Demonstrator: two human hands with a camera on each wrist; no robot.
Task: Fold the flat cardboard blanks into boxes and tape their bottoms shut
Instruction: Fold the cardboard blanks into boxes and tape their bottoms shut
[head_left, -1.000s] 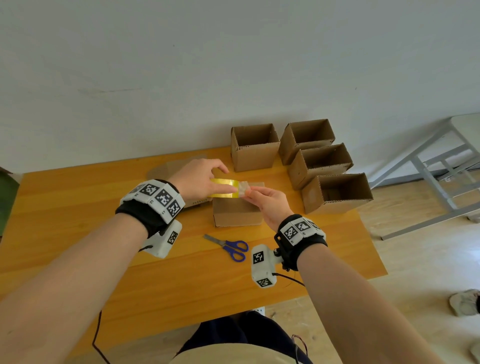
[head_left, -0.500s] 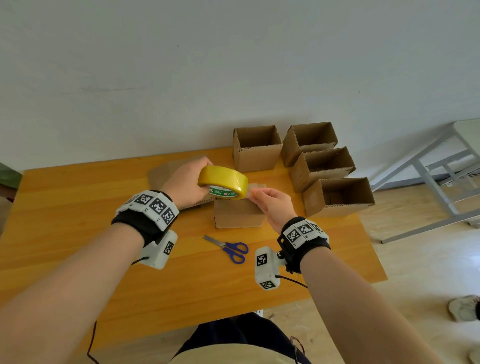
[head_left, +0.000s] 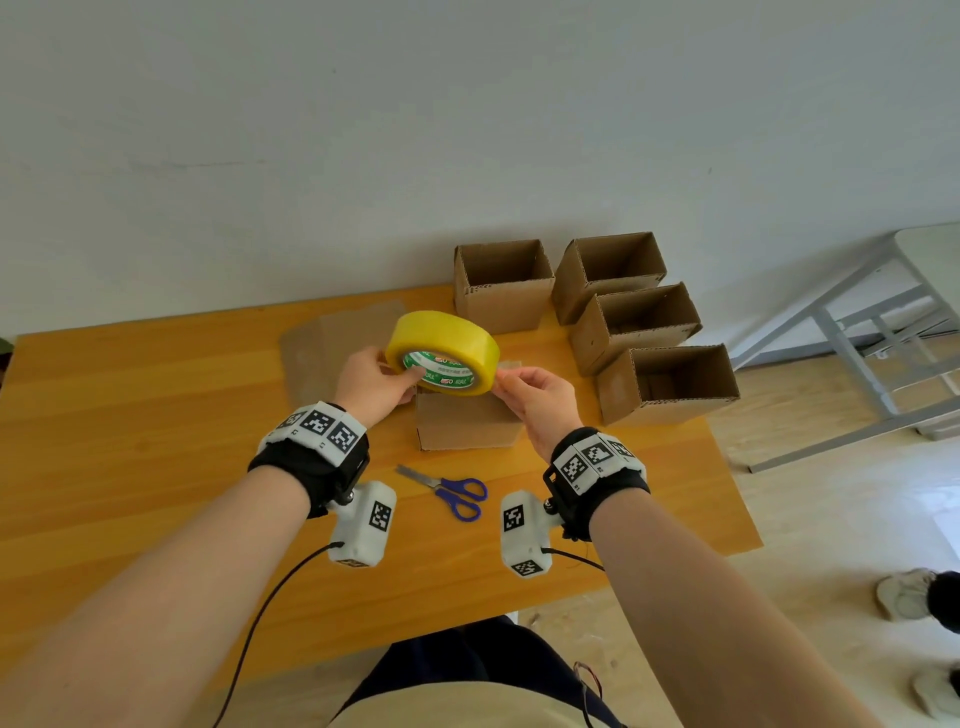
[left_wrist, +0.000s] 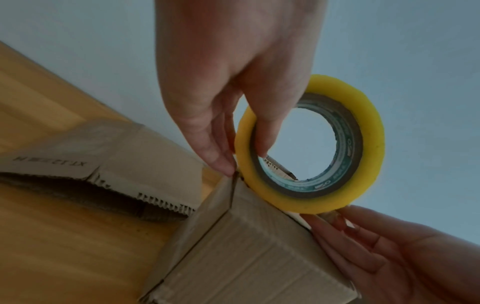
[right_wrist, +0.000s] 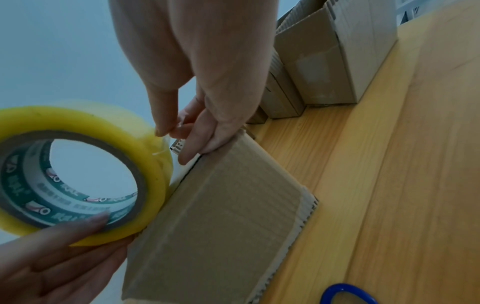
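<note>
My left hand (head_left: 375, 383) holds a yellow tape roll (head_left: 442, 352) tilted up above a folded cardboard box (head_left: 467, 426) that stands bottom-up on the table. The thumb reaches into the roll's core (left_wrist: 262, 142). My right hand (head_left: 530, 389) pinches the tape's free end (right_wrist: 166, 131) at the roll's right edge, over the box's far right corner. The box (right_wrist: 221, 216) shows its closed bottom flaps (left_wrist: 246, 242). The roll (right_wrist: 78, 174) touches the box's top edge.
Several open-topped folded boxes (head_left: 613, 312) stand at the table's back right. Flat cardboard blanks (head_left: 322, 343) lie behind my left hand. Blue-handled scissors (head_left: 457, 493) lie in front of the box. A grey metal frame (head_left: 857, 353) stands off the table's right edge.
The left hand has lifted the roll and tipped it up on edge, so its printed core now faces me. The right hand keeps pinching the tape end.
</note>
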